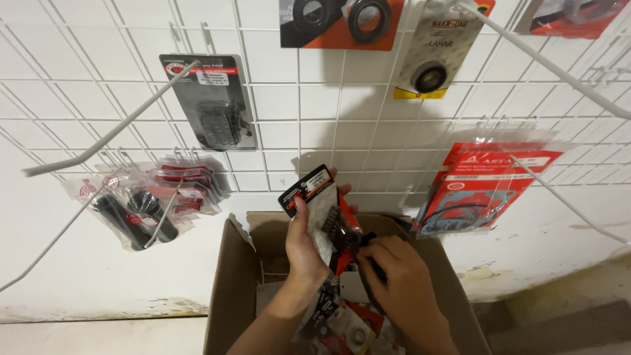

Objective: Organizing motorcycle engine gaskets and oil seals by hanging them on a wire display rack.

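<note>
A clear plastic blister pack (327,217) with a black and red header card, holding a dark toothed metal part, is gripped upright in the left hand (303,246), directly above the open cardboard box (230,289). The thumb is laid across the front and the fingers are wrapped behind, seemingly so that the card faces the viewer. The right hand (394,276) is closed on the pack's lower edge and on a black piece there, just above the box's contents; exactly what is pinched cannot be told. Inside the box, more glossy packets (345,322) are heaped loosely. Behind the box, a white wire grid panel (315,118) is fixed to the wall, with 2 long bare hooks (112,135) projecting. Left of the box, bagged black cylindrical grips (135,213) are hung; right of it, a red gasket pack (486,187).
</note>
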